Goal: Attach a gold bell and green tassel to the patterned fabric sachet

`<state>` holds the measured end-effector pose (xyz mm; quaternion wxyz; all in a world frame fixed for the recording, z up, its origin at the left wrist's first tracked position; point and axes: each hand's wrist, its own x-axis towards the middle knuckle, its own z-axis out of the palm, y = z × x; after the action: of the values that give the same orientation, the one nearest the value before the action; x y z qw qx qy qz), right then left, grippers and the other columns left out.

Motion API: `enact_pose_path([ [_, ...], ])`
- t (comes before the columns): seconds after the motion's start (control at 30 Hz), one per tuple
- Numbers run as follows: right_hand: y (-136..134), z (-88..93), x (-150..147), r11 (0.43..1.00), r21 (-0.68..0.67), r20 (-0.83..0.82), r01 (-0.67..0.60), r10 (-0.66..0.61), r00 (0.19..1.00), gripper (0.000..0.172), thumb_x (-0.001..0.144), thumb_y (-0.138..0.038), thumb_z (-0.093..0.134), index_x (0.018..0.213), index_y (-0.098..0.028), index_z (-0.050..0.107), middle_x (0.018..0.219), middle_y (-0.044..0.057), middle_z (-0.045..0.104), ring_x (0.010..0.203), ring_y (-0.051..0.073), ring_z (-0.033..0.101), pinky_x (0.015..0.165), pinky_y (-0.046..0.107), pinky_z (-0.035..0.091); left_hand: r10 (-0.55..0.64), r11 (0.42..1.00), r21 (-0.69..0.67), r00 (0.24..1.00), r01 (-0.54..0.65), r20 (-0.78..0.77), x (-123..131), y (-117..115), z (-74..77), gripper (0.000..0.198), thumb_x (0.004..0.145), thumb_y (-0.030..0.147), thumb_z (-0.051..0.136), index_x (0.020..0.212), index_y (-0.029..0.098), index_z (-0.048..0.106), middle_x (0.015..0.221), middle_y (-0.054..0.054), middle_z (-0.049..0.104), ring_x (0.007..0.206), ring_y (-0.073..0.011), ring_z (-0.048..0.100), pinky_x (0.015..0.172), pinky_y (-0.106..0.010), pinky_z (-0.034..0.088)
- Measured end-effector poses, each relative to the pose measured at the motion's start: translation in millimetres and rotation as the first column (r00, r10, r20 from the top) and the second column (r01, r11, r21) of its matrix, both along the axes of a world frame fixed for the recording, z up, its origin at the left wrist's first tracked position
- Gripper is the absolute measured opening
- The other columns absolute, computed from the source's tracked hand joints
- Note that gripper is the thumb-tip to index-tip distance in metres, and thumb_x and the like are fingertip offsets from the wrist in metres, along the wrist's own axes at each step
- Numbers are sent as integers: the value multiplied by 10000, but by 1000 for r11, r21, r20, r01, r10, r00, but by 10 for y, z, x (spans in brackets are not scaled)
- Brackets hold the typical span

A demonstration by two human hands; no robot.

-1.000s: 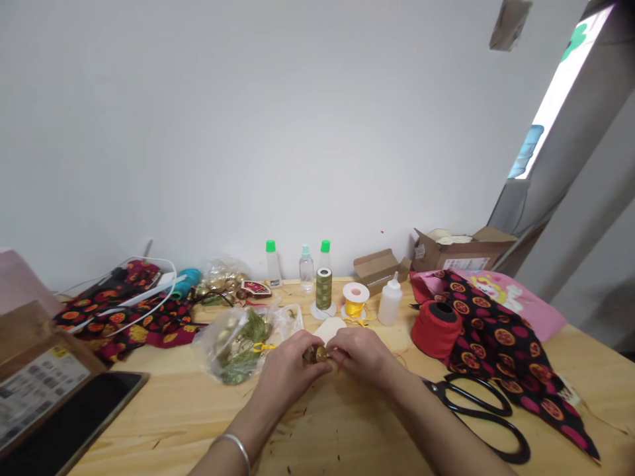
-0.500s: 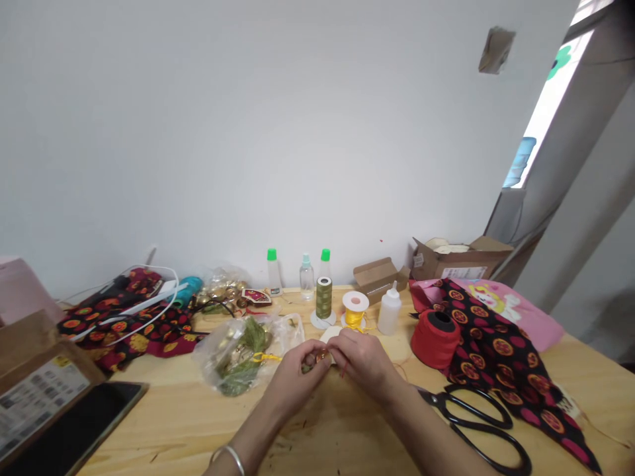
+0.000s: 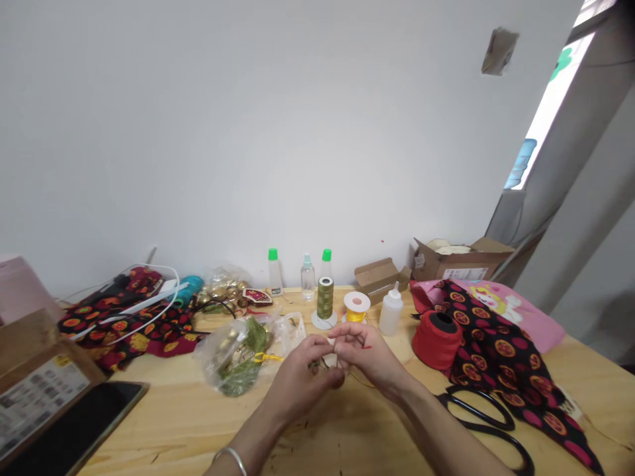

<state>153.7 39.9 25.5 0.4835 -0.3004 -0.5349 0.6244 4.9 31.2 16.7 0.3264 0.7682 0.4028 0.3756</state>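
Note:
My left hand is closed, its thumb and fingers pinched around a small round metallic bell, mostly hidden by the fingers. Close beside it, my right hand pinches a thin dark cord that runs between the two hands. A bit of red thread shows at the right hand's fingers. Just left of my hands lies a clear plastic bag with green tassels and gold round pieces. Behind them stand a green thread spool and a spool of yellow cord.
A white squeeze bottle, red thread cone and black-handled scissors are on the right, near patterned cloth. Green-capped bottles line the wall. A cardboard box and a dark flat device are at left.
My right hand has turned and its fingers have spread a little. The cord between the hands now shows, while the shiny round piece in my left hand is more covered.

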Motion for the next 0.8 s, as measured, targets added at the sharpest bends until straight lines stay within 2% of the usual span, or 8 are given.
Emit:
enact_pose_path([
  [0.07,-14,-9,-4,999,-10,-30,-53,53,998,280,595,-222,724,847,-160,618,583,-51,539,495,58,493,489,182,388,-29,1000,-5,996,30,87,20,-12,13,79,705,184,591,681,211,662,850,-29,587,844,-176,524,738,-255,391],
  [0.17,-41,9,1,994,-30,-74,-101,98,992,356,536,-138,755,868,-169,629,665,-37,564,572,63,532,554,184,420,-73,997,-22,979,78,189,30,3,-9,241,749,235,555,528,179,631,755,-34,577,758,-161,522,683,-248,397],
  [0.3,-64,101,63,986,-2,-217,-165,160,963,459,501,-135,777,928,-189,618,823,14,602,685,95,570,645,222,445,-41,993,-91,951,72,308,24,40,-40,232,768,288,537,617,180,677,736,-33,580,743,-164,517,699,-269,395],
  [0.37,-43,132,100,994,28,-313,-101,105,944,437,536,-212,767,945,-203,614,905,32,601,650,88,557,616,228,450,-1,991,-122,941,45,339,18,45,-31,219,756,306,553,638,177,685,737,-32,572,738,-166,517,695,-273,393],
  [0.43,0,125,112,997,20,-338,70,-59,939,322,599,-281,726,899,-207,635,869,22,613,572,67,518,548,209,436,32,990,-137,934,19,356,7,41,-14,225,735,321,576,605,171,682,721,-29,556,724,-163,513,683,-269,390],
  [0.53,56,45,54,968,48,-160,248,-237,958,211,634,-303,691,810,-189,667,771,19,639,565,80,512,547,213,436,66,986,-165,920,-1,387,-28,41,-3,224,723,343,586,636,170,698,797,-39,549,727,-149,499,651,-245,383],
  [0.67,35,-53,-94,967,218,82,133,-154,985,250,706,-341,604,900,-198,671,941,59,647,713,136,570,627,262,454,162,937,-347,841,32,516,-99,84,-55,238,690,389,614,732,174,709,915,-43,519,510,-47,375,418,-184,261],
  [0.8,-26,-63,-170,922,374,184,97,-177,967,249,761,-282,531,966,-221,659,1007,56,637,915,187,551,774,308,424,184,916,-396,809,65,559,-133,129,-126,285,699,426,594,776,173,699,906,-34,494,432,-9,218,373,-180,114],
])
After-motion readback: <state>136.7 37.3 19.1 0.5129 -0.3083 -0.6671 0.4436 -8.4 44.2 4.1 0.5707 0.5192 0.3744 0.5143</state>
